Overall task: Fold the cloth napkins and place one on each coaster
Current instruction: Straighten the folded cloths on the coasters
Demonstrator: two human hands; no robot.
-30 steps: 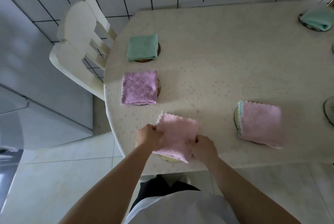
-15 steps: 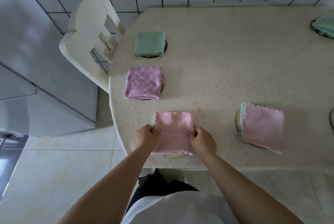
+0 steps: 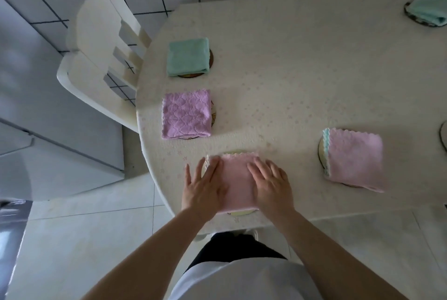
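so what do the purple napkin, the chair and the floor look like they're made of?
Purple napkin: soft pile fabric, probably microfibre or terry; matte, with an embossed scale pattern and a scalloped edge.
Chair: cream, smooth and rigid with slats; painted wood or moulded plastic, cannot tell which.
Floor: pale glazed tile, likely ceramic; grout lines and a soft sheen show.

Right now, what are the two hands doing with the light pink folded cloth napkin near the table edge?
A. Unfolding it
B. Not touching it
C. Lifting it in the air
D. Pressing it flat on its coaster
D: the left hand and right hand lie flat with straight fingers on the light pink folded cloth napkin, which covers a round coaster.
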